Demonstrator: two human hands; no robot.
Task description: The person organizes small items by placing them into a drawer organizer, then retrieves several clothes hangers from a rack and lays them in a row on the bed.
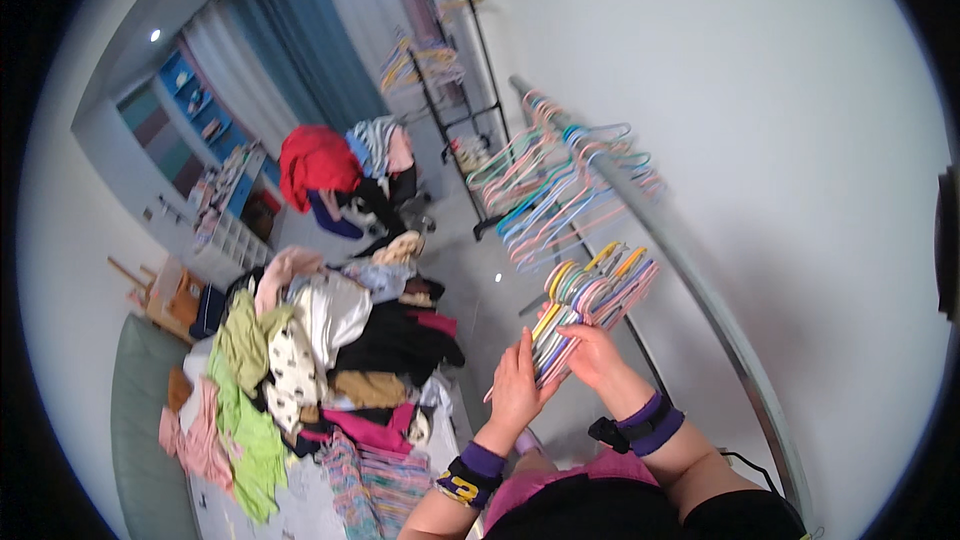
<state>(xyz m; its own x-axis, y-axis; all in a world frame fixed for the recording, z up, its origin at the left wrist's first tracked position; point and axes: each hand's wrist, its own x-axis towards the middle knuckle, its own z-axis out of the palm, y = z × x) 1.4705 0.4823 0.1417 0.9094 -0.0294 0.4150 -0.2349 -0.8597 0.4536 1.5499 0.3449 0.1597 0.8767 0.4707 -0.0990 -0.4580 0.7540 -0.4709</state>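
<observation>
Both my hands grip a bundle of clothes hangers point(600, 302) in yellow, pink, white, blue and purple. The hooks of the bundle point up and away from me. My left hand point(516, 386) closes round the near left side of it, thumb along the bars. From the right, my right hand point(594, 354) wraps the other side, and its fingers are partly hidden behind the hangers. Beyond the bundle, a grey metal rail point(655, 208) carries many more hangers point(548, 190) in pink, teal and blue.
To the left, a bed holds a heap of clothes point(330, 320) and a pile of hangers point(375, 485). Farther off stand a black garment rack point(470, 60) with hangers and a chair piled with clothes, a red garment point(318, 165) among them. A white wall point(800, 140) rises at right.
</observation>
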